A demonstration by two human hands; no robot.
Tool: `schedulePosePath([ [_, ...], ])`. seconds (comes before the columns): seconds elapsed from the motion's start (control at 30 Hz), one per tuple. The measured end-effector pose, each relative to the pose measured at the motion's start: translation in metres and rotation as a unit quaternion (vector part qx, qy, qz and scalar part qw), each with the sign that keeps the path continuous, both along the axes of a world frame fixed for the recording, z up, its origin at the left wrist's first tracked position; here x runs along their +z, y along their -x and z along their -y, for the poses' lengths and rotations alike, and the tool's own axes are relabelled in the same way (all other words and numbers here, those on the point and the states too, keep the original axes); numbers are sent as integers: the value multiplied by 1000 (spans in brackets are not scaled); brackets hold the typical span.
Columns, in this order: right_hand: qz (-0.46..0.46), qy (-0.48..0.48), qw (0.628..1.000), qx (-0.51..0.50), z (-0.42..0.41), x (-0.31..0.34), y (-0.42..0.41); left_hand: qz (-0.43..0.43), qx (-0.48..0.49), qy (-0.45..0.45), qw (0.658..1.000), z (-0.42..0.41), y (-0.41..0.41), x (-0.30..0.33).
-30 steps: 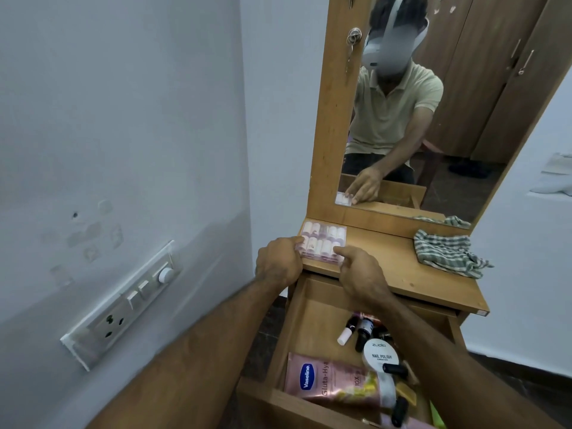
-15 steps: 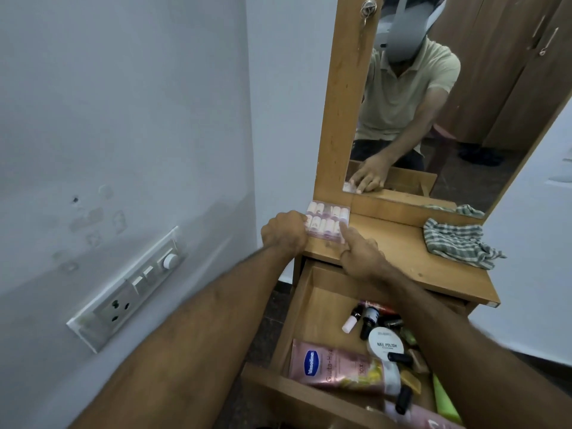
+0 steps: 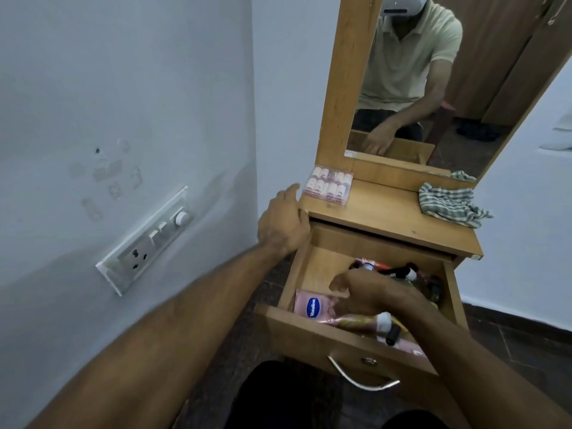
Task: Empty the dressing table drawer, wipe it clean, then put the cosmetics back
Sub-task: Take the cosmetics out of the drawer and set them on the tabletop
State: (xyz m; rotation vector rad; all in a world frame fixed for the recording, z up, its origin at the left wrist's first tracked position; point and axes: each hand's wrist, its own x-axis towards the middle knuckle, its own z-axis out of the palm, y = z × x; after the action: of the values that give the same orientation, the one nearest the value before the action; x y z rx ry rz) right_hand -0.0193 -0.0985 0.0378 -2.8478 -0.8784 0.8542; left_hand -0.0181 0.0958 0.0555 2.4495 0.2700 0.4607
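Reaching right hand (image 3: 368, 292) over Vaseline tube (image 3: 315, 308), fingers hidden (grip unclear), left hand (image 3: 283, 222) loosely curled, cloth (image 3: 452, 204) nearby

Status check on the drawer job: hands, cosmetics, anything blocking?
Left hand resting on tabletop corner. Right hand down in open drawer, over pink Vaseline tube; grip unclear. Clear case out on top. Bottles remain inside; nothing blocking.

Bare forearms, pale yellow polo shirt (image 3: 411, 54) in mirror, white headset (image 3: 402, 4), dark trousers (image 3: 291, 397)

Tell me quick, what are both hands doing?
Left hand: open, resting on the dresser top's corner.
Right hand: in the drawer, grip unclear.
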Motion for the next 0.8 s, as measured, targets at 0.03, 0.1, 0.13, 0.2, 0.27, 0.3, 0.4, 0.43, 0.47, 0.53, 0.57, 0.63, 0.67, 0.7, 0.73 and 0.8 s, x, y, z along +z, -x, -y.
schedulePosePath([
  [0.03,3,29,1000,10,1,-6,4,9,-17,8,1000,4,13,-10],
  [0.1,7,21,1000,-1,4,-14,8,-29,-32,18,999,10,35,-29],
  [0.13,-1,3,1000,-7,5,-16,8,-56,-25,26,998,11,43,-36],
  [0.2,-33,-39,999,-14,7,-15,6,-90,0,51,995,11,51,-43],
  [0.27,-38,-76,996,-23,9,-10,5,-114,20,79,990,7,53,-39],
  [0.3,-28,-94,995,-32,11,-6,2,-123,23,98,987,4,52,-33],
  [0.4,-14,-150,986,-75,21,17,-10,-117,10,180,977,0,46,-13],
  [0.43,-14,-178,980,-86,25,26,-14,-102,1,221,970,1,45,-7],
  [0.47,-24,-222,969,-104,29,35,-18,-87,-7,269,959,4,44,-2],
  [0.53,-68,-359,916,-164,33,53,-22,-67,-16,369,927,10,40,9],
  [0.57,-82,-425,881,-189,31,61,-24,-62,-22,404,912,13,37,13],
  [0.63,-33,-503,836,-215,22,73,-31,-62,-50,418,905,19,31,20],
  [0.67,12,-512,830,-221,15,78,-37,-59,-66,394,915,21,27,23],
  [0.7,53,-511,827,-226,7,81,-42,-50,-77,360,928,23,24,26],
  [0.73,82,-510,825,-228,-1,84,-47,-37,-80,331,939,23,21,29],
  [0.8,113,-510,822,-228,-14,86,-57,-14,-70,307,949,20,13,34],
])
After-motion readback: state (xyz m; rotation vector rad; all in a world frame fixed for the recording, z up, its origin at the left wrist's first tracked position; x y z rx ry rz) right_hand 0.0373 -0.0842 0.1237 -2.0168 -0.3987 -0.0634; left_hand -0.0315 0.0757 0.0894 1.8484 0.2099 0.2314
